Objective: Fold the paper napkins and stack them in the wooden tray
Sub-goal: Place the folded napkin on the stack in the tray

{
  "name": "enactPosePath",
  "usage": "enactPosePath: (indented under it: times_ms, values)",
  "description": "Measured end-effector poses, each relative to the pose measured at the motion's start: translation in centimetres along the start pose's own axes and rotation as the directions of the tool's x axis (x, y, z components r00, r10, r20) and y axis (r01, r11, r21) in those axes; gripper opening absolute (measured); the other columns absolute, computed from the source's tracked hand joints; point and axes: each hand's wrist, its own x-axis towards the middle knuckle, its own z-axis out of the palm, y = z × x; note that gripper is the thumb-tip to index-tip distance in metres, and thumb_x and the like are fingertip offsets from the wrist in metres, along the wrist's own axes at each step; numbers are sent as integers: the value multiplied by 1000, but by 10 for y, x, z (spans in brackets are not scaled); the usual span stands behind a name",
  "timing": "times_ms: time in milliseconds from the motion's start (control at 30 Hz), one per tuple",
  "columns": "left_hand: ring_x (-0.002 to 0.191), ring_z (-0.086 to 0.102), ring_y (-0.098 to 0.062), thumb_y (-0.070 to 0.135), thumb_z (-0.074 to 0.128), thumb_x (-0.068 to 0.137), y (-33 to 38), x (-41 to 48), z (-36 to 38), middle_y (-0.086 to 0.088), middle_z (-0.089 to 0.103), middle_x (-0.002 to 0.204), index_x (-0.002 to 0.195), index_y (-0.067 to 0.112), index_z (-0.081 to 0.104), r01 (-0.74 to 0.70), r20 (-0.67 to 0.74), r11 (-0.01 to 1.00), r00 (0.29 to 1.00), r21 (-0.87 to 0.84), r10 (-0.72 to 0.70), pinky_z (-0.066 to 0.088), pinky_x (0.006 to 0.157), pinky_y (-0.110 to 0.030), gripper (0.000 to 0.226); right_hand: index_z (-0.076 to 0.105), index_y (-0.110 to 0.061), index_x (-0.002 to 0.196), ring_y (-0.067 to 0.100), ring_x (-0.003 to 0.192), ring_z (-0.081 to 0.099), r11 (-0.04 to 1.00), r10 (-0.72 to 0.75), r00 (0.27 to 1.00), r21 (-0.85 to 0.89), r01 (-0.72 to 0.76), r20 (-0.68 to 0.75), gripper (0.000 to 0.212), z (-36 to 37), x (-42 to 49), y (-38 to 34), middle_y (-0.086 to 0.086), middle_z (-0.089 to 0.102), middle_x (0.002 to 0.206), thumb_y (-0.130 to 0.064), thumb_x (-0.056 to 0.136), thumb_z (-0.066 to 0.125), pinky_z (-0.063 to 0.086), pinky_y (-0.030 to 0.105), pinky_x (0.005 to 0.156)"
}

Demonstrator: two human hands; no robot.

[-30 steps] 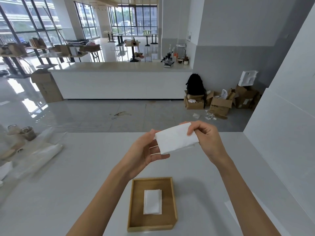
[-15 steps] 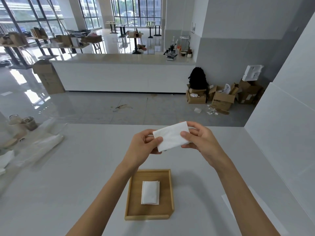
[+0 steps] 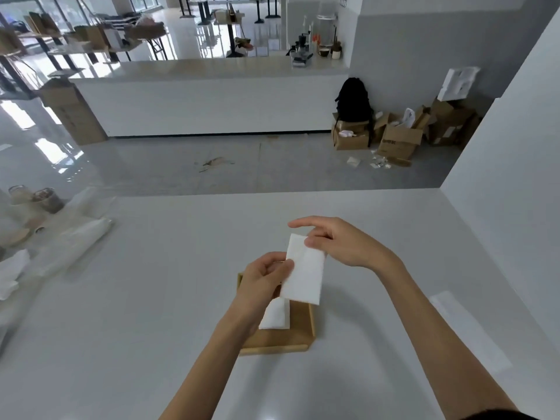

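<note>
Directly beneath the left hand (image 3: pixel 263 280) lay the wooden tray (image 3: pixel 311 321); both hands pinched the folded napkin (image 3: pixel 304 271), the right hand (image 3: pixel 336 242) at its top, long axis running toward the stacked napkin (image 3: pixel 274 316) below.

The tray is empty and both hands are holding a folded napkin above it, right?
Not quite. The head view shows the tray already has one napkin in it. Both the left hand and right hand do hold a folded napkin above it.
</note>
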Motion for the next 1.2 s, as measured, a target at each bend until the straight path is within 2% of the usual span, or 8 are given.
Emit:
enactPosePath:
  times_ms: [167, 267, 333, 433, 567, 700, 967, 1200]
  values:
    - [94, 69, -30, 17, 61, 100, -74, -20, -4, -18, 75, 107, 111, 8, 71, 130, -203, 983, 967, -131, -155, 54, 86, -48, 17, 23, -57, 150, 19, 106, 71, 928, 144, 985, 331, -169, 99, 73, 66, -25, 64, 5, 73, 117, -34, 96, 66, 56, 37, 96]
    - [96, 71, -37, 18, 62, 100, -117, -31, -9, -17, 75, 104, 108, 8, 71, 210, -260, 966, 934, -150, -244, 58, 89, -50, 16, 22, -54, 152, 20, 104, 73, 866, 213, 975, 449, -218, 62, 78, 125, -52, 103, 1, 76, 112, -26, 96, 67, 58, 42, 94]
    - [100, 71, -39, 15, 62, 100, -137, -32, -11, -18, 75, 105, 110, 9, 70, 228, -284, 966, 924, -125, -255, 60, 89, -54, 14, 25, -47, 154, 22, 96, 73, 868, 266, 963, 447, -218, -46, 75, 154, -56, 120, 4, 77, 101, -19, 97, 66, 61, 44, 87]
    - [92, 75, -23, 11, 63, 99, -153, -24, -15, -11, 75, 105, 122, 16, 60, 204, -328, 976, 920, -70, -216, 63, 74, -32, 24, 37, -38, 150, 17, 91, 70, 881, 319, 925, 425, -209, -205, 63, 175, -49, 134, 4, 73, 102, -17, 98, 64, 60, 30, 78]
    - [87, 72, -15, 6, 60, 99, -167, -3, -26, -7, 72, 100, 130, 20, 53, 140, -339, 984, 936, 111, -94, 61, 71, -27, 34, 62, -35, 111, 13, 91, 67, 860, 358, 904, 459, -221, -235, 21, 193, -34, 151, -8, 69, 107, -17, 99, 63, 56, 24, 69]
    - [92, 70, -17, 6, 55, 102, -183, 21, -43, -4, 69, 112, 119, 16, 64, 154, -295, 957, 952, 246, -78, 57, 73, -22, 21, 71, -30, 103, 17, 85, 67, 842, 416, 895, 439, -312, -162, 19, 206, -19, 170, -17, 70, 101, -14, 99, 62, 59, 27, 73]
    - [83, 60, 0, -4, 57, 97, -206, 80, -67, -2, 68, 108, 119, 20, 69, 172, -287, 905, 956, 389, -58, 48, 78, -13, 34, 68, -15, 122, 6, 113, 60, 908, 392, 889, 256, -332, -238, 31, 227, 35, 193, -1, 64, 121, 0, 101, 52, 48, 16, 93]
    - [128, 43, -25, 6, 56, 100, -238, 112, -81, -2, 54, 145, 140, 16, 58, 198, -215, 678, 975, 708, -59, 27, 103, -19, 41, 49, -21, 148, 25, 138, 35, 883, 444, 881, -92, -461, -162, 50, 252, 61, 213, 5, 35, 158, -3, 102, 50, 40, 34, 111]
